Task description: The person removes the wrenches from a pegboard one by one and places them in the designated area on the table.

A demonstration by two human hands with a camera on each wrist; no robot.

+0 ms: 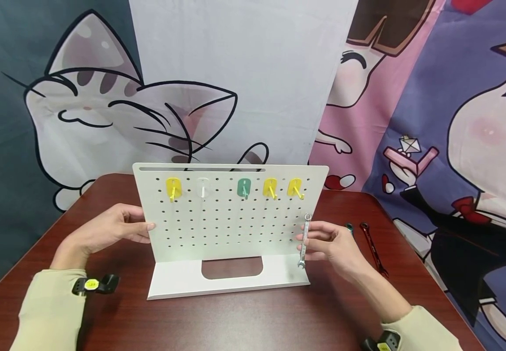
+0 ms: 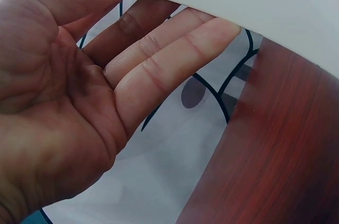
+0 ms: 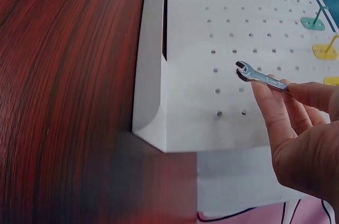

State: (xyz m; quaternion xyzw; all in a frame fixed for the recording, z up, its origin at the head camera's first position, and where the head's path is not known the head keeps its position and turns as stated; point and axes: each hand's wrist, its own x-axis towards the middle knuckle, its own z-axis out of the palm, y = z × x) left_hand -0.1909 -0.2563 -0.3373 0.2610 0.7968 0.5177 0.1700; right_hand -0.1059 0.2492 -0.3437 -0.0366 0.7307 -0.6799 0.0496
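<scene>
A white pegboard stands upright on its own base on the table. My left hand grips its left edge, thumb in front and the other fingers behind; the left wrist view shows these fingers under the edge. In my right hand a small silver combination wrench is pinched, ring end up and open end down, in front of the board's lower right part. The right wrist view shows the wrench's open jaw end close to the perforated face; whether it touches cannot be told.
Along the board's upper part sit yellow hooks, a clear hook and a green hook. Right of the board, a dark wrench and a partly hidden green-ended tool lie on the reddish-brown table. Printed cloths hang behind.
</scene>
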